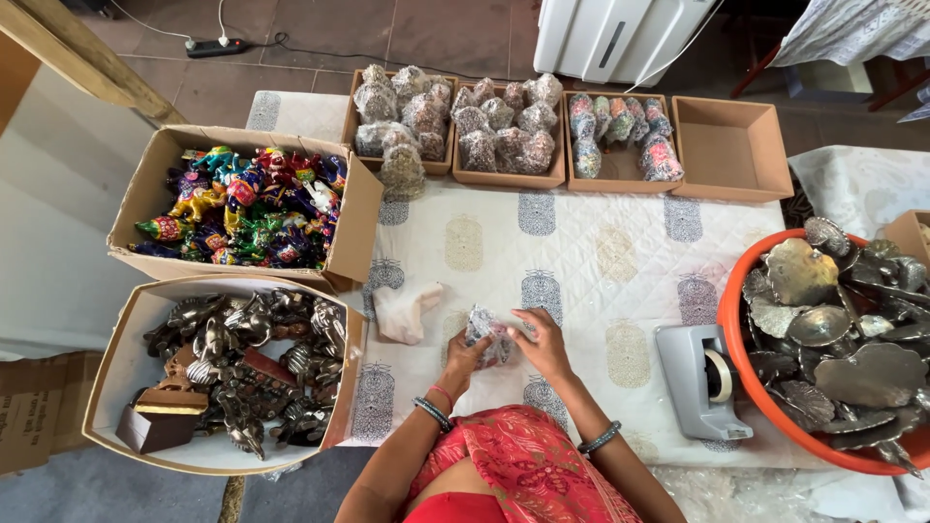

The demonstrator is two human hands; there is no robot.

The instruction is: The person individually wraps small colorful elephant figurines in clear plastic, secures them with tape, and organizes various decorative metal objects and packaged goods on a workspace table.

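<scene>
As both close around it at six o'clock, left hand [463, 356] and right hand [542, 346] grip the bubble-wrapped figurine [487, 334], seemingly small, padded, slippery; best cupped from both sides.

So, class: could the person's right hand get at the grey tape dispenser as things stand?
Probably yes. The right hand is busy on a bubble-wrapped bundle, but the tape dispenser sits beside it on that side, with only bare cloth between them.

A small bundle [487, 334] in clear bubble wrap — crinkled, greyish, something dark and patterned showing dimly through — is held just above the quilted bench cloth [572, 252]. The left hand [463, 358] grips it at eight o'clock, the right hand [539, 345] at three o'clock — what's inside cannot be told.
</scene>
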